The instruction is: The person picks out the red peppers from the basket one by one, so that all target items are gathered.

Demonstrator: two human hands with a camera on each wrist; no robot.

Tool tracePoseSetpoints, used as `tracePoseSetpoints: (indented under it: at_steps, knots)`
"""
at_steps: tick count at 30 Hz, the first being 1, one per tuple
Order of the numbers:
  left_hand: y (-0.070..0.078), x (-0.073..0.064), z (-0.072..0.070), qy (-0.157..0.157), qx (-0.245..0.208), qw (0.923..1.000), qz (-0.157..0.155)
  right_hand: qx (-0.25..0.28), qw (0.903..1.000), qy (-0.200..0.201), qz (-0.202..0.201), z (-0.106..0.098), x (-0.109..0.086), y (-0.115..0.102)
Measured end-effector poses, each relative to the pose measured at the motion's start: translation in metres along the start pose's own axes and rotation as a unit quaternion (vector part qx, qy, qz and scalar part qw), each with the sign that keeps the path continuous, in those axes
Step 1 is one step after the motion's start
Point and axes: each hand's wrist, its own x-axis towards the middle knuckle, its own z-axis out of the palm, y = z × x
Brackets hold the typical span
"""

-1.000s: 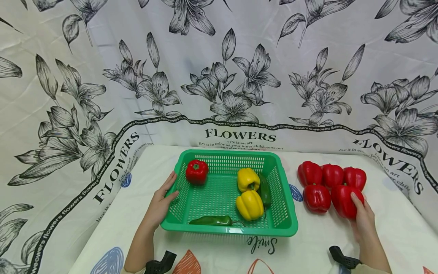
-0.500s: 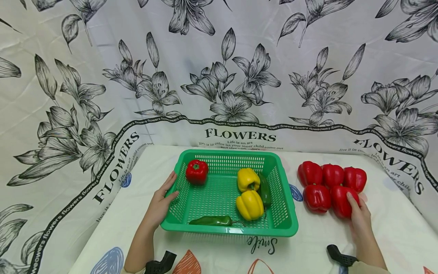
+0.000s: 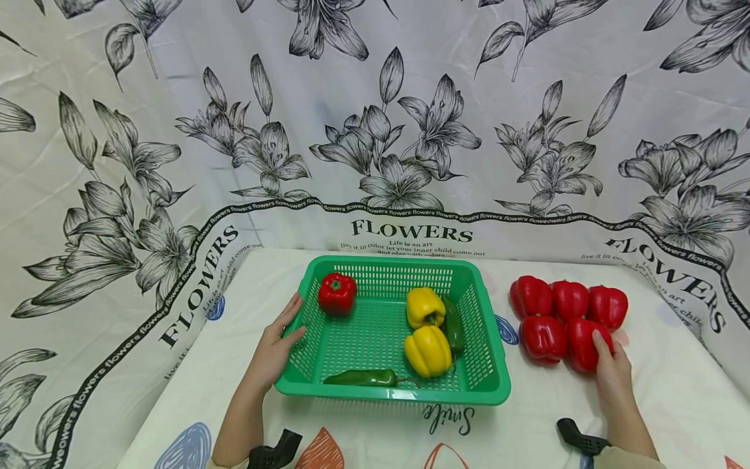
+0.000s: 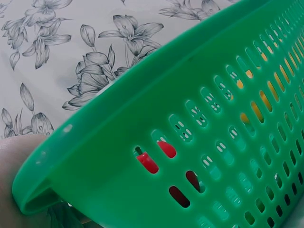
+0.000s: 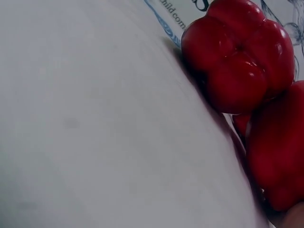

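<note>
My left hand (image 3: 277,346) holds the left side of a green plastic basket (image 3: 391,395), its thumb at the rim. Inside the basket lie a red bell pepper (image 3: 337,294), two yellow bell peppers (image 3: 428,352) and two long green peppers (image 3: 363,378). At the right, my right hand (image 3: 615,374) grips a red bell pepper (image 3: 583,346), thumb on its upper side. This one sits in the front row of a cluster, against another red bell pepper (image 3: 542,340). The right wrist view shows the gripped red bell pepper (image 5: 280,152) with only a sliver of the hand.
Behind the front pair stand three more red bell peppers (image 3: 569,299) in a row. A white printed cloth (image 3: 680,391) covers the table. A flower-patterned curtain (image 3: 381,163) hangs behind it. Dark wrist devices (image 3: 580,438) sit on both wrists.
My right hand has shifted left with its red bell pepper, bringing it up against the neighbouring pepper. The left hand and the basket have stayed in place.
</note>
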Motion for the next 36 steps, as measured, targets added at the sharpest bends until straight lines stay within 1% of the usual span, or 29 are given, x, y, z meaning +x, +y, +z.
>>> tracePoseSetpoints:
  at_steps: [7, 15, 28, 36]
  knots:
    - [-0.0006, -0.0001, -0.0002, 0.001, -0.001, 1.0, -0.001, -0.033, 0.9994, 0.005, -0.014, 0.0009, -0.0009, 0.0008]
    - [-0.0004, 0.0005, -0.0008, 0.003, -0.001, 1.0, 0.0, -0.036, 0.9987, 0.006, -0.037, 0.0035, -0.0027, 0.0002]
    - [-0.0006, 0.0006, -0.0009, 0.003, -0.001, 1.0, 0.004, -0.031, 0.9991, 0.015, -0.026, 0.0023, -0.0041, 0.0016]
    - [-0.0018, 0.0014, -0.0012, 0.002, 0.0, 1.0, 0.007, -0.026, 0.999, 0.017, -0.031, 0.0019, -0.006, 0.0023]
